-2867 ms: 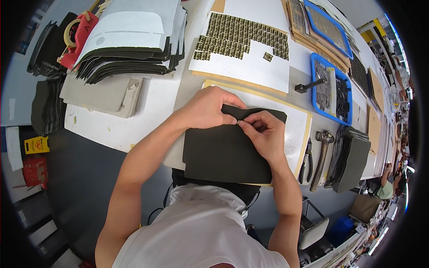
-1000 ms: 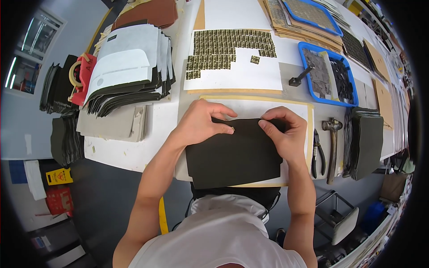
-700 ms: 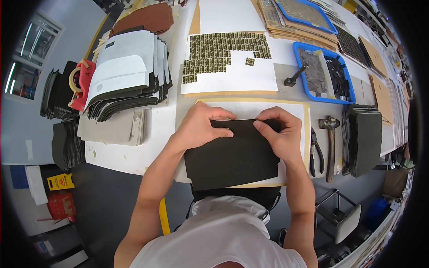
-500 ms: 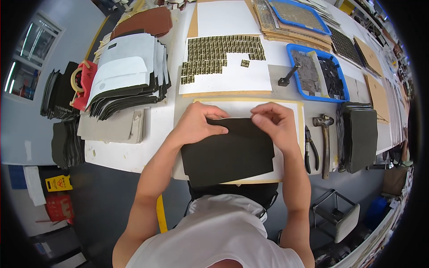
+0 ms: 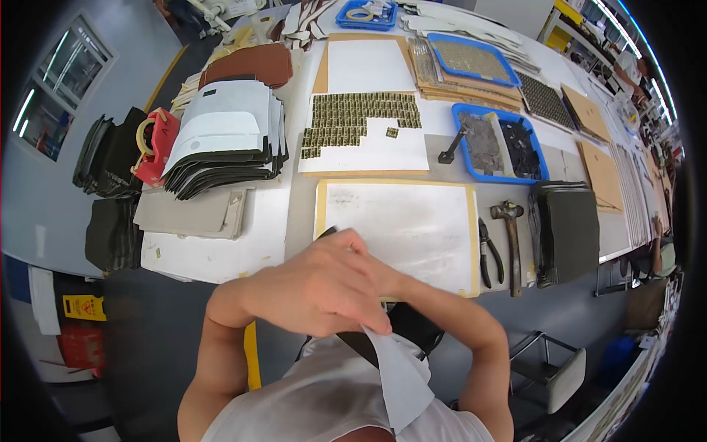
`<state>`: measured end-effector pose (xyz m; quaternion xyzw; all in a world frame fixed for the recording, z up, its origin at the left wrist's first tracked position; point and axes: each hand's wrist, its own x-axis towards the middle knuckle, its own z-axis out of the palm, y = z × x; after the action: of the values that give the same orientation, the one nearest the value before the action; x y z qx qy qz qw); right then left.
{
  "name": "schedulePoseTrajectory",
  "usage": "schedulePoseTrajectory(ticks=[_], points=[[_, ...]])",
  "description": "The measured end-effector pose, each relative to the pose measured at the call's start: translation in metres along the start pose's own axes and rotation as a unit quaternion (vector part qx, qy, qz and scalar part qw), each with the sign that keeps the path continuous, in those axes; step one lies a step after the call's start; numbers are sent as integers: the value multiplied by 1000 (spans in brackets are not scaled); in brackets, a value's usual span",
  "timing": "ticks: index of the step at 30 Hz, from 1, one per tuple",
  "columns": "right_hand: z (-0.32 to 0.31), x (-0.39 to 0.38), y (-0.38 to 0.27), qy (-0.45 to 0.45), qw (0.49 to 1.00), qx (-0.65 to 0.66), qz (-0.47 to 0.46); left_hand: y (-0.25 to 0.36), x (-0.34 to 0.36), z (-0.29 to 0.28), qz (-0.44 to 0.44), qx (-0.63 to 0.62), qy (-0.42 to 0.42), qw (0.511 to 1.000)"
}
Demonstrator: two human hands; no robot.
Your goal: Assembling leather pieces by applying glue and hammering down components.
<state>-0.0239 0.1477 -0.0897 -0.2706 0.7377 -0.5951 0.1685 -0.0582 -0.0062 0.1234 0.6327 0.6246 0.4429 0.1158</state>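
Observation:
Drawn close to my chest, a dark leather-like sheet (image 5: 359,345) is tilted up and bent, its pale grey underside (image 5: 401,379) partly showing. My left hand (image 5: 320,287) is closed on it, fingers pinching near its upper edge. Behind that hand, my right hand (image 5: 370,267) crosses over; its fingers are mostly hidden. A small dark corner (image 5: 328,232) sticks out above my left knuckles. Just beyond the hands lies a white board (image 5: 398,228) edged with yellowish tape, smudged grey on top.
To the right lie pliers (image 5: 490,254), a hammer (image 5: 512,243) and a stack of dark sheets (image 5: 571,232). A blue tray (image 5: 545,158) of grey and black pieces stands behind, beside a stamp (image 5: 453,146). Small gold-black pieces (image 5: 361,110) fill a white sheet; at left are layered panels (image 5: 221,132) and a red tape dispenser (image 5: 156,147).
Both hands have come off the board toward my chest with the dark sheet. It lay flat, dark side up; now it is tilted with its pale underside showing. The view has shifted.

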Motion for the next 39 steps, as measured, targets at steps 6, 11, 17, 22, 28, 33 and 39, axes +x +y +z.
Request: schedulePoseTrajectory(ticks=[6, 11, 17, 22, 28, 33, 39], points=[[-31, -42, -85, 158, 874, 455, 68, -51, 39, -5, 102, -107, 0, 989], [-82, -90, -65, 353, 751, 557, 46, -108, 29, -4, -58, -329, 174, 926], [-94, -122, -37, 508, 798, 260, 195, -165, -34, -12, -339, -634, 224, 658], [-83, -108, -24, 518, 814, 130, 226, -170, -38, 6, -407, -224, 234, 854], [-82, -99, -29, 502, 834, -4, 228, -190, -37, 17, -294, 150, 254, 909], [-120, -100, -45, 521, 789, -237, 222, -161, -25, 57, -174, 316, 148, 921], [-238, -111, -8, 530, 725, -390, 204, -158, -24, 88, -175, 390, 121, 896]])
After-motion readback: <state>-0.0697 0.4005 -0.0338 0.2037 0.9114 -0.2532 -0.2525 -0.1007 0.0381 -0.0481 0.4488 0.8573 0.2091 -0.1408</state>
